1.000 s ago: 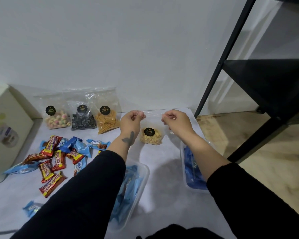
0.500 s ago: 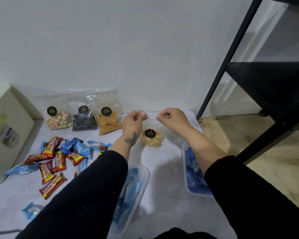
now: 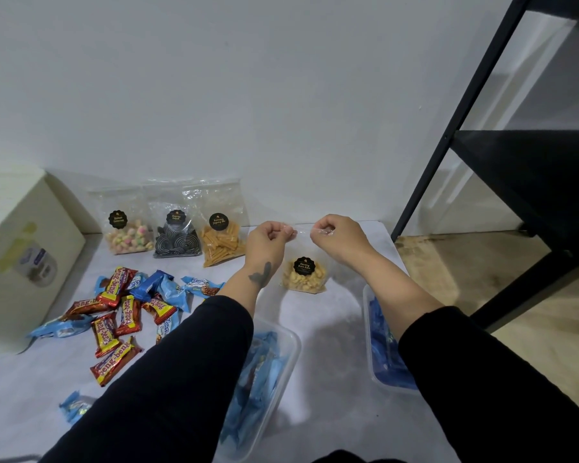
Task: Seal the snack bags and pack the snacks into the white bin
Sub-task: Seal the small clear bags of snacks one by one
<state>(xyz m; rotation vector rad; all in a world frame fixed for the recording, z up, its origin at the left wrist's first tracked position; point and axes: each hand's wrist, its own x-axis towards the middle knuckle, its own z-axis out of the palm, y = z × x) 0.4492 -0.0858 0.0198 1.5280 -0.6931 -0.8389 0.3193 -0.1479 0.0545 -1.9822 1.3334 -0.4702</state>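
The clear bag of pale nuts stands on the bench, just right of the three other clear snack bags that lean against the wall, and both hands are working along its top edge. My worry is the seal: the plastic is thin and slippery, and if the two hands press unevenly or leave a gap between them, the strip may close only partway and the nuts could spill once the bag goes into a bin. The bag also looks top-heavy in this hold, so a tug to one side could tip it. The left hand has its fingers curled tight, pinching the bag's upper left edge; the right hand is curled the same way and pinches the upper edge a little to the right, with crinkled film showing at its fingertips. Nearer the person than the nut bag, one clear bin and, to its right, another already hold blue wrappers. Left of the nut bag, loose wrapped bars lie scattered, not yet packed.
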